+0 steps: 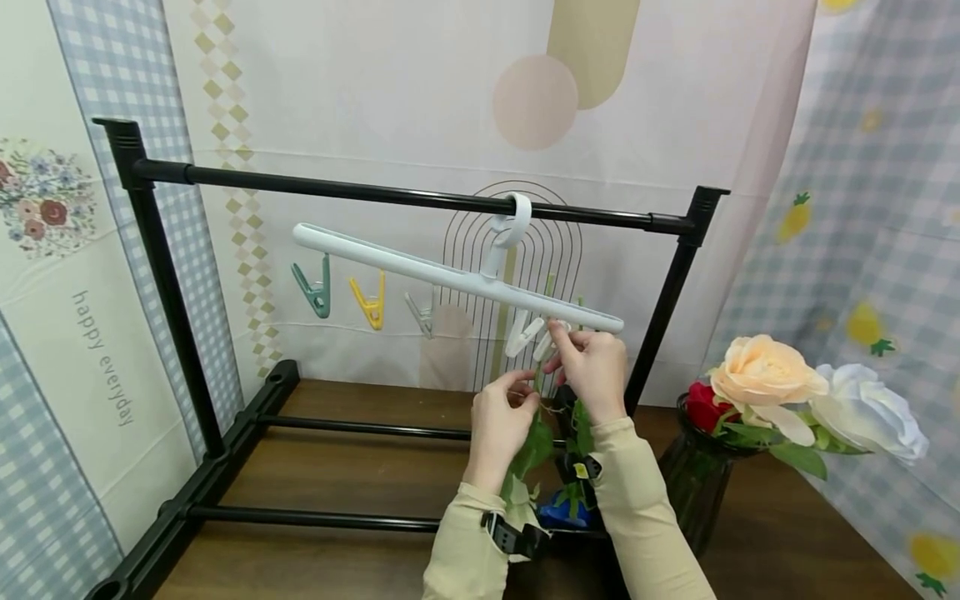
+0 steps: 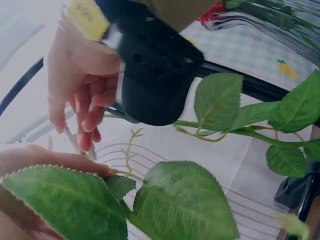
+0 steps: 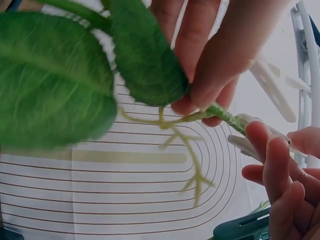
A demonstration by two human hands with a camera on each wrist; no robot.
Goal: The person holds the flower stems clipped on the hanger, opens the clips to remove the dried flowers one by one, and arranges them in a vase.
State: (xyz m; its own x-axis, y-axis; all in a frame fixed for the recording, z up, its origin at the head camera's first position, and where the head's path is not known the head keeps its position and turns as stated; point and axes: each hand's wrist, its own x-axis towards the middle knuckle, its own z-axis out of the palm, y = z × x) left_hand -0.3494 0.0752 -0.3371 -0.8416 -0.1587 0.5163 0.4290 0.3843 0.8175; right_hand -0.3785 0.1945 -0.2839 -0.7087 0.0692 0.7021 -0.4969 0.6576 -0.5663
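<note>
A light-blue hanger (image 1: 457, 279) hangs tilted from a black rail, lower on the right. My right hand (image 1: 596, 371) pinches a white clip (image 1: 550, 340) under its lower end. Just below, my left hand (image 1: 502, 417) pinches a green flower stem (image 3: 225, 118) between thumb and finger. The stem's tip is at the clip's jaws; whether they grip it, I cannot tell. Large leaves (image 2: 185, 200) hang from this stem. A second leafy stem (image 2: 280, 142) runs beside it. A blue flower (image 1: 566, 510) hangs low between my forearms; which stem bears it is hidden.
Another white clip (image 1: 522, 335) is just left of my fingers. Further left hang a green clip (image 1: 318, 287), a yellow clip (image 1: 371, 302) and a grey clip (image 1: 420, 315). The black rack (image 1: 337, 185) stands on a wooden table. At right, a dark vase (image 1: 697, 483) holds several flowers.
</note>
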